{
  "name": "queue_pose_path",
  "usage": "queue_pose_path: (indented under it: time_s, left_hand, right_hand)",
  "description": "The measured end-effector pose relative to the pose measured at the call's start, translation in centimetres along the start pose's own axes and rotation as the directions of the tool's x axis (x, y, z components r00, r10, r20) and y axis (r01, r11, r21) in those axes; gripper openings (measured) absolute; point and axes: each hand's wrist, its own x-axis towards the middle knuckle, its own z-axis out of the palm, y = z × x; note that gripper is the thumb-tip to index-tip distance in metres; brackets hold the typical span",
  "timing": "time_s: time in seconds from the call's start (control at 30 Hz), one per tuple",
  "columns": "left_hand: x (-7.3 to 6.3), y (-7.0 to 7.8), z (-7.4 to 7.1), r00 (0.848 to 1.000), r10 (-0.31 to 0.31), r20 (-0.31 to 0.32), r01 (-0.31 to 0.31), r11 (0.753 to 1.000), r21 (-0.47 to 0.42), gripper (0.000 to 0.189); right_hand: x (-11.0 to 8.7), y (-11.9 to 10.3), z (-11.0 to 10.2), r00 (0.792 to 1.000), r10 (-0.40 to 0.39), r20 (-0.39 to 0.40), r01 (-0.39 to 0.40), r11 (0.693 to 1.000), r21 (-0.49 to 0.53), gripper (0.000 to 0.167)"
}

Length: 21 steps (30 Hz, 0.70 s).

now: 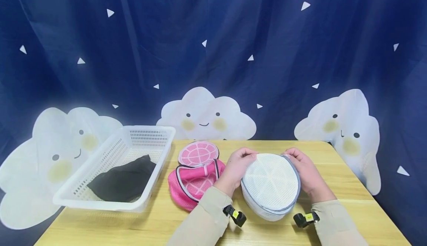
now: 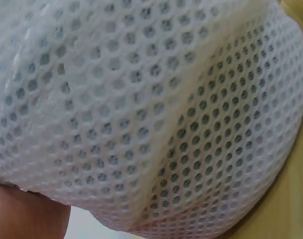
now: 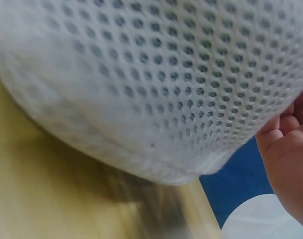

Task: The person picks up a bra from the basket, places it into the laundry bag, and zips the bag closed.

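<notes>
Holding point: Both hands grip the far upper edge of the white mesh bag (image 1: 268,183), one on each side of its rim.
White mesh bag: Located toward the right of the worktop (image 1: 350,190), between the two forearms; the round top panel faces up and is bordered by grey-blue trim (image 1: 294,164).
Left hand: The left hand (image 1: 236,168) has its fingers closed on the far left rim, thumb at the panel edge.
Right hand: The right hand (image 1: 307,173) has its fingers bent around the far right rim, holding the fabric edge.
Bag base: Near the worktop in both wrist views; whether it bears fully on the surface cannot be told.
Pink mesh bag: The pink mesh bag (image 1: 180,192) lies beside the left forearm, with its round pink panel (image 1: 198,153) laid back beyond it.
White basket: The white basket (image 1: 96,204) stands at the far left of the set-up and contains black cloth (image 1: 123,181).
Step in hand: Judged to be handling of the white bag's rim; opening, closing or shaping cannot be distinguished.
Trim condition: The panel appears to cover the mouth; whether the edge is fastened at the far side, under the fingers, is not visible.
Next move: Work along the trim would call for one hand to steady the rim while the other follows the edge; the soft wall probably folds if pulled unevenly.
</notes>
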Motion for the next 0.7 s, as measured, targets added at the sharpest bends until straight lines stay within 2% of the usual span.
queue_pose_path:
  time_s: [0.17,0.27,0.33,0.47,0.57,0.7]
  left_hand:
    - [0.15,0.13,-0.05,1.0,0.012,0.028,-0.012,1.0,0.0,0.013]
    - [0.16,-0.04,-0.12,0.995,-0.005,0.102,0.006,1.0,-0.016,0.015]
    - [0.09,-0.1,-0.19,0.985,-0.025,0.172,0.031,0.999,-0.028,0.018]
    - [-0.31,0.07,-0.21,0.954,-0.056,0.296,0.066,0.998,-0.023,0.026]
    - [-0.53,0.27,-0.19,0.936,-0.073,0.345,0.073,0.997,0.012,0.026]
    - [-0.62,0.44,-0.21,0.919,-0.062,0.389,0.038,0.997,0.069,0.024]
  right_hand:
    - [0.16,-0.19,-0.16,1.0,0.001,-0.021,0.0,1.0,0.022,0.015]
    - [0.25,-0.18,-0.25,0.999,0.031,-0.032,-0.03,0.999,0.033,0.014]
    - [0.24,-0.16,-0.28,0.997,0.059,-0.042,-0.058,0.998,0.029,0.014]
    - [0.11,-0.12,-0.29,0.993,0.106,-0.041,-0.107,0.994,-0.007,0.015]
    - [0.07,-0.06,-0.38,0.994,0.105,0.009,-0.105,0.993,-0.049,0.016]
    - [0.04,0.01,-0.37,0.993,0.087,0.085,-0.084,0.995,-0.046,0.014]
